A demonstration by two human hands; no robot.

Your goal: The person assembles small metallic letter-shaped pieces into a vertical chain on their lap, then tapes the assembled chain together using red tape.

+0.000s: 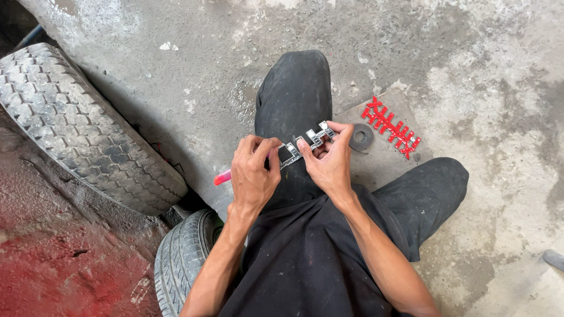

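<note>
Head view: shiny chrome plastic lettering strip (305, 144) sits over the person's lap, pinched at both ends. Left hand (252, 176) has its grip clenched on the strip's left end plus a thin pink-handled tool (223, 176). Right hand (329, 158) grips the right end. Red plastic lettering strip (390, 127) and dark tape roll (361, 137) lie on a grey board (382, 161), near the right knee. Two worn tyres (82, 126) sit left.
</note>
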